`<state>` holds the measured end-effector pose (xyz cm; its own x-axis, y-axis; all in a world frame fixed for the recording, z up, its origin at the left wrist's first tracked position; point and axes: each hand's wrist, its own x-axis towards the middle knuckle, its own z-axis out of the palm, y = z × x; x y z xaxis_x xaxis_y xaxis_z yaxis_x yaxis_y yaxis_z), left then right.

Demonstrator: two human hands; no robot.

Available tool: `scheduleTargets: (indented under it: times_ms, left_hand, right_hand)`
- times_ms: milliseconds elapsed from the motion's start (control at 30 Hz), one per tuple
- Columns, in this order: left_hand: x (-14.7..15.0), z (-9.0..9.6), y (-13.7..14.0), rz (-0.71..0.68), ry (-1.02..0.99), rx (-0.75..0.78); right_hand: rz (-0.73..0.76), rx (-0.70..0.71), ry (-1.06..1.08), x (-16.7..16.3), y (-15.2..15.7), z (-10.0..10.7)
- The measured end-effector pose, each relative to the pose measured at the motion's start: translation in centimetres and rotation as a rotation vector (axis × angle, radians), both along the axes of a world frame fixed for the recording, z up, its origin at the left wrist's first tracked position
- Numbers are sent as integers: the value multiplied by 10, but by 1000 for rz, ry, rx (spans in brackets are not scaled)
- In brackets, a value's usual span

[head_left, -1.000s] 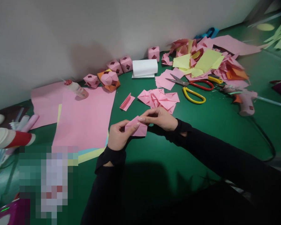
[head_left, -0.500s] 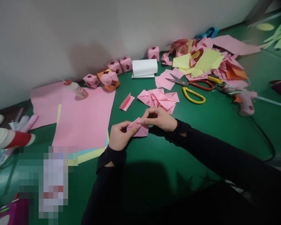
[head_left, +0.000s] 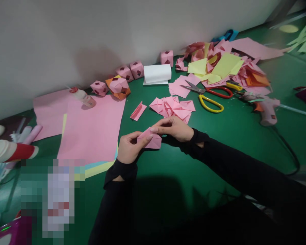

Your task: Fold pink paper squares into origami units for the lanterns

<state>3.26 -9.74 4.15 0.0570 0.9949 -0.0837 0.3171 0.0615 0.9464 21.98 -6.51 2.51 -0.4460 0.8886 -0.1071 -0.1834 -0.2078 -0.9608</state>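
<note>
Your work is the small folded pink paper (head_left: 155,143) near the centre of the frame, held above the bench (head_left: 153,168). Your left hand (head_left: 129,147) is clamped on its left side, thumb laid flat across the face; the fingers behind are hidden, so their exact grip can't be told. Your right hand (head_left: 173,129) is closed in a pinch at the upper edge, just beside the peak, with thumb and index finger together there.

For a clean fold, let the left thumb act as the anchor and the right pinch do the shaping. Line up the edges before you press, since a crease set askew in a piece this small would probably show. Run the pressure outward from the peak in 1 smooth stroke, and use the nail for sharpness. If the layers slip, lowering the paper onto the bare green surface below your hands should give firmer backing.

Mind your right knuckles: the heap of folded pink pieces (head_left: 172,105) lies just beyond them, and a wide sweep could scatter it. The 1 loose folded strip (head_left: 138,111), left of that heap, and the scissors (head_left: 203,91), up and to the right, sit apart from your fingers.
</note>
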Motion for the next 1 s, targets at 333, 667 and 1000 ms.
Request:
scheduleTargets:
  times_ms: [333,667,1000]
  left_hand:
    - [0,-2,0,-25,9,-9]
    - [1,3,-1,-29,27,-24]
    - [2,0,-1,-4,3,-17]
  right_hand:
    - [-26,-5,-7,-2,-2,2]
    - [-23,0,30,-3,-3,3]
    - [-66,0,43,-6,-5,0]
